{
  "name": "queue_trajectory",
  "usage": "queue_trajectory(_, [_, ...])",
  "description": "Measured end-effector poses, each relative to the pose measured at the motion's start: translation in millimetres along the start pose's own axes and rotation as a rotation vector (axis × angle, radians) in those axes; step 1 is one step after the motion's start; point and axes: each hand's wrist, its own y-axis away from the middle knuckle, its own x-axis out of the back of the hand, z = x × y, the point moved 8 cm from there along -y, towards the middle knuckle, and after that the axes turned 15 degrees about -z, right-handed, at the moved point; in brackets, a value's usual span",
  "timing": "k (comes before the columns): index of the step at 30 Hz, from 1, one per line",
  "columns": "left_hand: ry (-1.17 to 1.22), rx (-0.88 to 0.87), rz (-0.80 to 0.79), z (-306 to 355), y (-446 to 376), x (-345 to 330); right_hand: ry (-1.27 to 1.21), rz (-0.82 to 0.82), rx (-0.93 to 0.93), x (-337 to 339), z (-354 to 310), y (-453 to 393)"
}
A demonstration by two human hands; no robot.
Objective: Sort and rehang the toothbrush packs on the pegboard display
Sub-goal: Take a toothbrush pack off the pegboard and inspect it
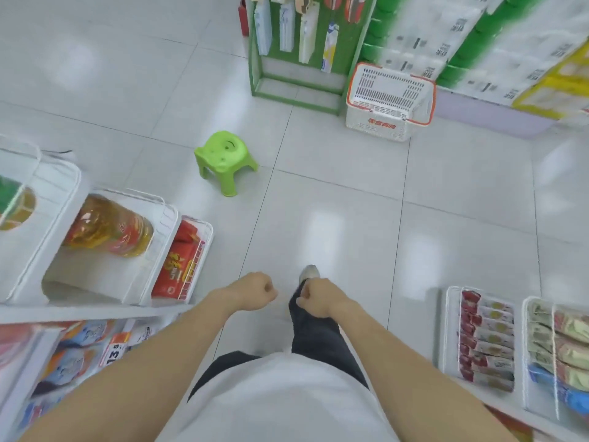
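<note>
Both fists are curled and nothing is held: left hand (256,290), right hand (314,296). Toothbrush packs (306,33) hang on the green pegboard display (318,55), well ahead. Approach is best steered past the green stool (224,159) and basket (387,102).

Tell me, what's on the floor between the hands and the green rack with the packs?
Mostly bare white floor tiles; the green stool stands just left of that path, in the head view. Both hands hold nothing; rack.
</note>
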Motion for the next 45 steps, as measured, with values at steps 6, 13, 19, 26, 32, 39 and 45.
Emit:
queue_trajectory(6, [0.057, 0.012, 0.062, 45.7, -36.8, 135.1, -0.017, 0.042, 0.044, 162.8, -16.1, -41.5])
queue_trajectory(13, [0.069, -0.024, 0.09, 71.3, -85.1, 272.1, -0.066, 0.073, 0.048, 323.1, -52.6, -89.1])
queue_trajectory(19, [0.063, -0.076, 0.09, 63.4, -137.2, 412.2, -0.079, 0.077, -0.004, 438.7, -99.1, -146.2])
queue_trajectory(26, [-0.021, -0.087, 0.085, 68.0, -168.0, 571.1, -0.142, 0.156, -0.02, 569.4, -145.7, -179.3])
queue_trajectory(32, [-0.094, -0.064, 0.062, 78.0, -204.4, 670.6, -0.204, 0.157, 0.018, 669.1, -161.9, -223.8])
queue_trajectory(39, [-0.046, -0.029, 0.069, 101.0, -247.0, 781.8, -0.119, 0.098, 0.08, 786.8, -189.4, -280.3])
queue_trajectory(45, [0.002, -0.061, 0.094, 129.1, -258.8, 868.6, -0.122, 0.092, 0.086, 868.9, -212.0, -313.5])
